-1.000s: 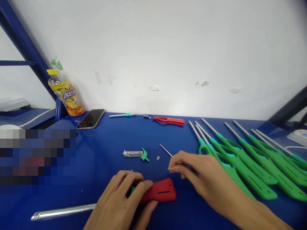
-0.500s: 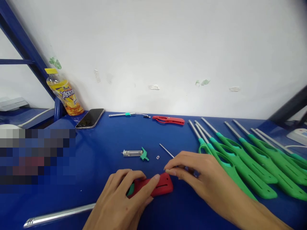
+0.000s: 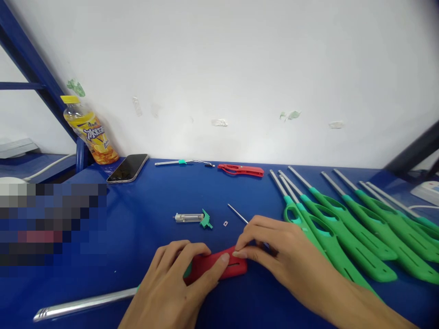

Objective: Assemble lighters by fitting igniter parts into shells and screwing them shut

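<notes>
My left hand (image 3: 174,278) is closed around a long-nosed gas lighter with a red handle (image 3: 219,264), pressing it to the table. The lighter's silver tube (image 3: 85,305) points left, and a bit of green shows by my fingers. My right hand (image 3: 277,251) pinches thumb and forefinger together at the handle's right end; whatever lies between the fingertips is hidden. Beyond it lies a thin metal shaft (image 3: 237,213), its other end under that hand. A clear fuel cartridge with a green piece (image 3: 192,218) and a tiny metal plate (image 3: 225,223) lie beyond the lighter.
Several green lighters (image 3: 353,228) lie fanned out at the right. Along the wall are a red handle shell (image 3: 241,170) and a thin tube with wires (image 3: 171,162). A phone (image 3: 128,168) and a drink bottle (image 3: 91,130) are at the back left.
My right fingertips have moved slightly left, from beside the red handle onto its right end. My left hand keeps its hold on the lighter.
</notes>
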### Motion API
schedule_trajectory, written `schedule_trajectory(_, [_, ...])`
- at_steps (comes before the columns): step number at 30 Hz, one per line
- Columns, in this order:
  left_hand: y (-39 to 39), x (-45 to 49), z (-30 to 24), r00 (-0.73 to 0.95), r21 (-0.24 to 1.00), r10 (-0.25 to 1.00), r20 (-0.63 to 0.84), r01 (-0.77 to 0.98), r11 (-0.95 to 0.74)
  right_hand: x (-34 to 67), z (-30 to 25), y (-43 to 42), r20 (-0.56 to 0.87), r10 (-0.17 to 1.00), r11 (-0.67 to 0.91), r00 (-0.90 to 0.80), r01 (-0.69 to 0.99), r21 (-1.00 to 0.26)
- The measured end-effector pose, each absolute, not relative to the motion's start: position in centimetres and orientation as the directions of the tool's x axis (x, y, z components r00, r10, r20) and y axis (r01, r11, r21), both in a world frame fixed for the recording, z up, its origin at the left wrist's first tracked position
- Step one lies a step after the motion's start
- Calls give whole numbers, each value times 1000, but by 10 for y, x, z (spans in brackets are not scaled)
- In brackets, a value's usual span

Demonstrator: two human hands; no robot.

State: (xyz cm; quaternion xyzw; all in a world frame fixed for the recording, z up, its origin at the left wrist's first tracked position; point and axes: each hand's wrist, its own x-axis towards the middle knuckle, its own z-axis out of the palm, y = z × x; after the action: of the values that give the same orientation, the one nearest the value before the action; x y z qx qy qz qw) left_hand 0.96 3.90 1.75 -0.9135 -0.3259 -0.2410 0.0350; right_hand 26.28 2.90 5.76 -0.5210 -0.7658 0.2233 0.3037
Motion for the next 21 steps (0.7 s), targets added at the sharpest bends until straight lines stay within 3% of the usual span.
schedule_trajectory(16, [41,9,17,673,121,575,465,596,-794,267,62,26,256,924,381,-284,625,-681])
schedule_trajectory(19, [41,9,19,673,116,575,465,597,-794,269,66,27,289,940,324,-179,733,-599])
schedule_trajectory(21, [41,9,19,671,111,576,467,601,-791,273,62,28,332,937,263,-110,847,-462])
